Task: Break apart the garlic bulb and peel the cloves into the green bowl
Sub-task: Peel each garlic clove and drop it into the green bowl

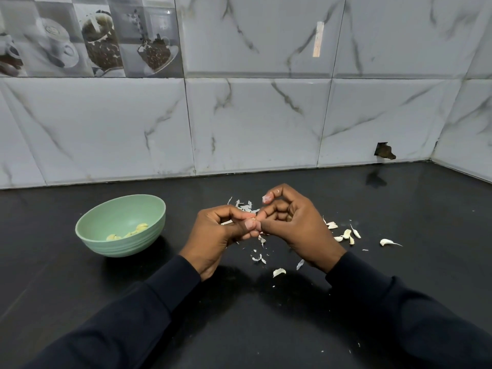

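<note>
Left hand (221, 235) and right hand (298, 222): fingertips of both pinched on one clove (253, 217), mostly hidden, likely to strip its skin over the counter (80, 288). Green bowl (119, 247), toward the counter's left edge: holds peeled cloves (139, 228). Unpeeled cloves (346, 233) lie to the right.

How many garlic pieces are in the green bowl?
3: left clove, middle clove, right clove, all inside the green bowl; its near wall may hide more.

Glossy black stone-look table (266, 328), matt ribbed green bowl (117, 246), papery white garlic skins (246, 207), glossy marbled wall tiles (255, 123), dark cloth sleeves (133, 315)
</note>
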